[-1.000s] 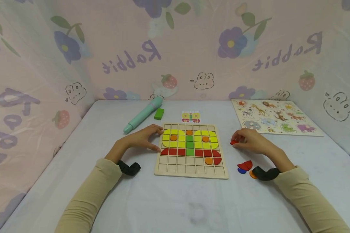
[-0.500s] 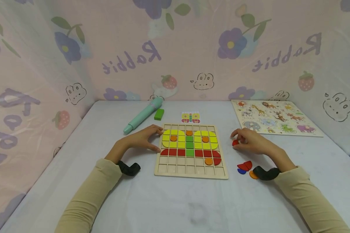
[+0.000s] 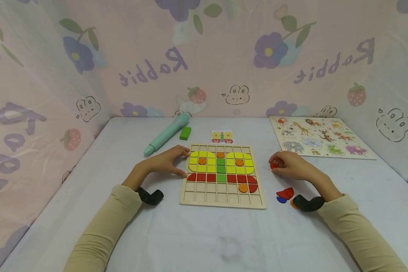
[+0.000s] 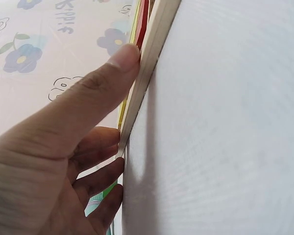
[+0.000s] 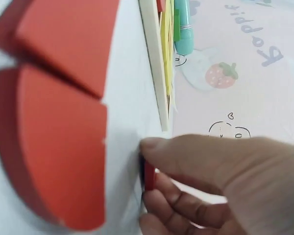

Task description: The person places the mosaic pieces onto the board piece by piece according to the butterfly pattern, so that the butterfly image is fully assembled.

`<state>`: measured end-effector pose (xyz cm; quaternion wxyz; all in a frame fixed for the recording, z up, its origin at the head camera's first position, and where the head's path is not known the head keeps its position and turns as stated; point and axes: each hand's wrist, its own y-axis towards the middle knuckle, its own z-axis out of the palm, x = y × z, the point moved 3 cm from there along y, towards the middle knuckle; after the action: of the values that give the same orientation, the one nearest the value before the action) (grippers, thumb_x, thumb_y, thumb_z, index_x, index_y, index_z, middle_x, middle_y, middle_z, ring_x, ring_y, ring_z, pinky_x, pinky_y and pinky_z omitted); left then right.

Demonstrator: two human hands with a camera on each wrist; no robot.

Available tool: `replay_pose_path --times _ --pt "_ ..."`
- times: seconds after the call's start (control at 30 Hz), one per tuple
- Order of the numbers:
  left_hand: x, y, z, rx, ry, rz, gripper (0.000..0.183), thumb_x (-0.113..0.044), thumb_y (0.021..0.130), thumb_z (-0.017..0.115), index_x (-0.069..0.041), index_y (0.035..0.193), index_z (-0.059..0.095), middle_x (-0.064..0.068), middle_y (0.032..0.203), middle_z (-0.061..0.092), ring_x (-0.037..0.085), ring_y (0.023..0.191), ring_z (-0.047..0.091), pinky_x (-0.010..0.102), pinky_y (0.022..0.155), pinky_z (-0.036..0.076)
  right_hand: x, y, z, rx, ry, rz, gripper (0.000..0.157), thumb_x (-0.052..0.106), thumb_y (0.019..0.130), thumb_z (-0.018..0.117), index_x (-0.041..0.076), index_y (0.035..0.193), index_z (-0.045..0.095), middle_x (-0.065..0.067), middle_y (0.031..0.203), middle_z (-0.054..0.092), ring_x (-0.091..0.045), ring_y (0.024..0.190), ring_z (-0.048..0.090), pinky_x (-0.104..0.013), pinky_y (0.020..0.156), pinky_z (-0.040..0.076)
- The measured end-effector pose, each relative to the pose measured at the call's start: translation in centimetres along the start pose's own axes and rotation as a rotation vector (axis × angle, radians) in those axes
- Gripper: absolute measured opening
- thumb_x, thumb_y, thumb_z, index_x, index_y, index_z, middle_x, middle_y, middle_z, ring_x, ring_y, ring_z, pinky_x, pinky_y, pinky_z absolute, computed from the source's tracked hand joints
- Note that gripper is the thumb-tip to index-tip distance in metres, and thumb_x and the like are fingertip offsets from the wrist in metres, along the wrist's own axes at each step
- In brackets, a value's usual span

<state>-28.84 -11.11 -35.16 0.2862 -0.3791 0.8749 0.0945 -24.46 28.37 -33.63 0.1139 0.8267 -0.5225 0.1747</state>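
Note:
A pale wooden grid board lies mid-table, with yellow, red, green and orange pieces in its squares forming a butterfly pattern. My left hand is at its left side. The thumb and fingertips touch the board's edge, and the fingers are fairly straight in the left wrist view. To the right of the board, my right hand pinches a small red piece low over the table, mostly hidden by the fingers. Two red quarter-circle pieces lie closer to the body, beside a blue piece and a partly covered orange piece.
Behind the board lies a small card printed with a butterfly. A mint-green tube and a green block are at the back left. An animal puzzle board sits at the back right, near the printed fabric wall.
Half a second ago the index finger of my right hand was lifted off the red piece; now it has come back down onto it. My left hand and the board have stayed put.

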Motion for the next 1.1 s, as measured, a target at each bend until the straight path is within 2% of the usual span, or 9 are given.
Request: replay_pose_path --times 0.13,0.3,0.47,0.57,0.67,0.77,1.1 --pt "0.1 0.0 0.0 -0.002 0.0 0.002 0.073 -0.039 0.072 0.079 -0.005 0.129 0.047 0.008 0.143 0.037 0.024 0.135 0.027 0.042 0.113 0.022 1.2 -0.2 -0.2 -0.005 0.02 -0.051 0.025 0.006 0.08 0.071 -0.001 0.103 0.063 -0.003 0.088 0.062 -0.015 0.079 0.055 -0.029 0.07 0.051" --pt "0.2 0.2 0.1 0.001 0.008 0.001 0.074 -0.041 0.072 0.078 -0.006 0.13 0.047 0.007 0.142 0.038 0.023 0.135 0.028 0.041 0.113 0.022 4.9 -0.1 0.3 -0.037 0.069 -0.159 0.027 0.008 0.08 0.072 -0.001 0.104 0.064 -0.003 0.091 0.062 -0.016 0.082 0.055 -0.03 0.07 0.053" --pt "0.2 0.2 0.0 0.0 0.009 0.004 0.073 -0.039 0.072 0.079 -0.005 0.129 0.048 0.008 0.142 0.038 0.023 0.135 0.028 0.04 0.113 0.022 9.0 0.2 2.1 -0.01 0.079 -0.287 0.026 0.015 0.081 0.072 0.004 0.104 0.064 0.002 0.088 0.06 -0.014 0.079 0.053 -0.028 0.068 0.051" --pt "0.2 0.1 0.0 0.002 0.007 0.0 0.073 -0.038 0.072 0.079 -0.005 0.129 0.048 0.008 0.142 0.038 0.023 0.135 0.028 0.04 0.113 0.023 10.4 0.4 3.4 0.019 0.091 -0.332 0.026 0.018 0.08 0.073 0.007 0.103 0.065 0.004 0.087 0.058 -0.013 0.077 0.052 -0.025 0.066 0.049" --pt "0.3 0.1 0.1 0.008 0.004 -0.006 0.073 -0.038 0.072 0.079 -0.005 0.129 0.048 0.008 0.142 0.038 0.023 0.135 0.028 0.04 0.113 0.023 11.0 0.6 4.5 0.033 0.106 -0.37 0.026 0.016 0.08 0.073 0.006 0.102 0.065 0.003 0.089 0.058 -0.012 0.076 0.053 -0.023 0.066 0.05" --pt "0.2 0.1 0.2 0.012 0.006 -0.012 0.073 -0.038 0.072 0.079 -0.006 0.129 0.048 0.007 0.143 0.037 0.023 0.135 0.028 0.04 0.113 0.023 11.1 0.8 5.0 0.03 0.109 -0.372 0.026 0.015 0.08 0.074 0.005 0.103 0.066 0.002 0.091 0.059 -0.011 0.076 0.054 -0.023 0.066 0.05" --pt "-0.1 0.0 0.0 0.0 0.006 -0.002 0.071 -0.036 0.073 0.079 -0.004 0.128 0.048 0.009 0.141 0.039 0.024 0.134 0.029 0.041 0.113 0.023 10.9 1.1 5.0 0.039 0.101 -0.356 0.027 0.022 0.081 0.073 0.009 0.104 0.066 0.003 0.096 0.061 -0.011 0.083 0.052 -0.025 0.072 0.049"
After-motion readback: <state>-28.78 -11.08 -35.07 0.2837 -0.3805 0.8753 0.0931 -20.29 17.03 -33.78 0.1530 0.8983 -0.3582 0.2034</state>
